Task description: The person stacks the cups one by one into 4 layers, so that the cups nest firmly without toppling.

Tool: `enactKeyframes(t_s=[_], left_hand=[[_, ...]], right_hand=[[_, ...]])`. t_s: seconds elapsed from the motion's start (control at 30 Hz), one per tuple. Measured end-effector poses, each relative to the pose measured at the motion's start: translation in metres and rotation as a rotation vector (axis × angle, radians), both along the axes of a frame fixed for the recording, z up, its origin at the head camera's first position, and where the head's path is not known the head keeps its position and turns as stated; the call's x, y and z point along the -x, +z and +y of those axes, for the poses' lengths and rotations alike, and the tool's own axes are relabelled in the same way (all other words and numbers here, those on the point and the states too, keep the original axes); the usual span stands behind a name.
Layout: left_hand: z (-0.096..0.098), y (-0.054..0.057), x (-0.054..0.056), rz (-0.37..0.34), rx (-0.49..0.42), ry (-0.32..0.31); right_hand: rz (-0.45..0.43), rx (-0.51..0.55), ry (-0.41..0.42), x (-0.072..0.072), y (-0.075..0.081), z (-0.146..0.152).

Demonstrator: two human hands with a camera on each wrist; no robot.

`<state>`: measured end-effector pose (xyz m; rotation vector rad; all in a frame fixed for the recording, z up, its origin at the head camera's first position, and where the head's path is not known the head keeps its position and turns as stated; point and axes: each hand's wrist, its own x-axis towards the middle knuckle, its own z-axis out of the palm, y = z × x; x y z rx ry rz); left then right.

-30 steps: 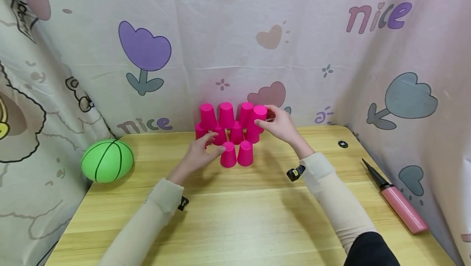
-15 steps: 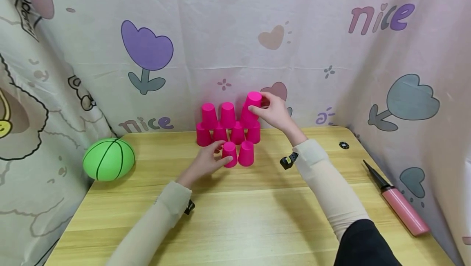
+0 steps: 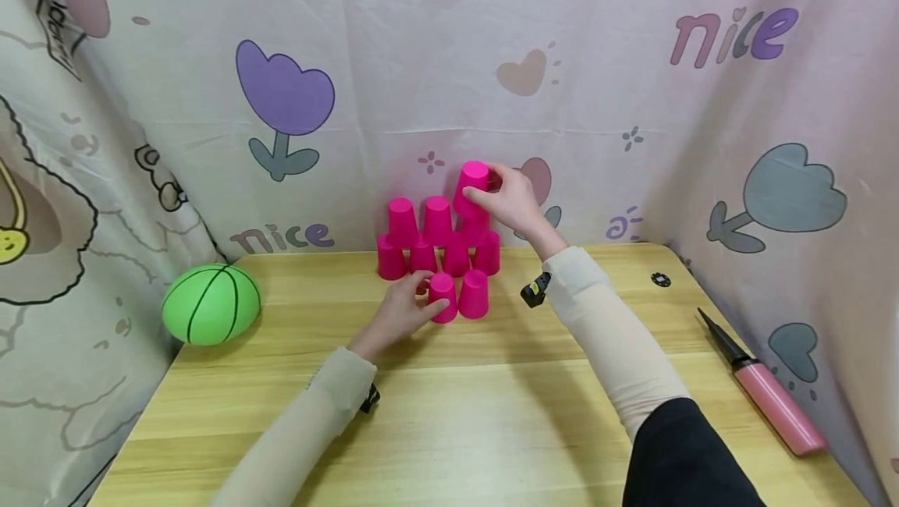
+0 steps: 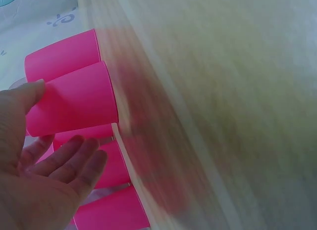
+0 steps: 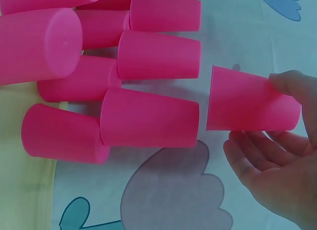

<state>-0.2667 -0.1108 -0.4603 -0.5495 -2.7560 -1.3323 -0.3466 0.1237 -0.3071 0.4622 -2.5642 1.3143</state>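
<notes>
My right hand (image 3: 518,199) pinches an upside-down pink cup (image 3: 469,182) near its closed end. In the right wrist view this cup (image 5: 247,104) is apart from the stack, its open rim facing the end cup of the upper row (image 5: 153,118). That stack has a lower row of several upside-down pink cups (image 3: 391,259) with three more (image 3: 402,224) on top. In front stand two separate pink cups. My left hand (image 3: 399,312) has thumb and fingers about the left one (image 3: 443,292); the right one (image 3: 474,294) stands beside it.
A green ball (image 3: 212,304) lies at the table's left edge. On the right are a small black disc (image 3: 660,279) and a pink hand pump (image 3: 776,405) with a black nozzle. A patterned curtain (image 3: 393,47) hangs close behind the stack.
My right hand has raised its cup from beside the stack's right end to above the upper row, moving leftward. My left hand has shifted right and closed in about the front left cup.
</notes>
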Motion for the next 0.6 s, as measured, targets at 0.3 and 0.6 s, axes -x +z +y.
enactKeyframes(t_s=[0.3, 0.6], left_hand=[[0.001, 0.001, -0.001, 0.006, -0.018, 0.001], [0.001, 0.001, -0.001, -0.028, -0.021, 0.027]], right_hand=[[0.005, 0.003, 0.008, 0.011, 0.0, -0.012], [0.002, -0.034, 0.004, 0.021, 0.0, -0.022]])
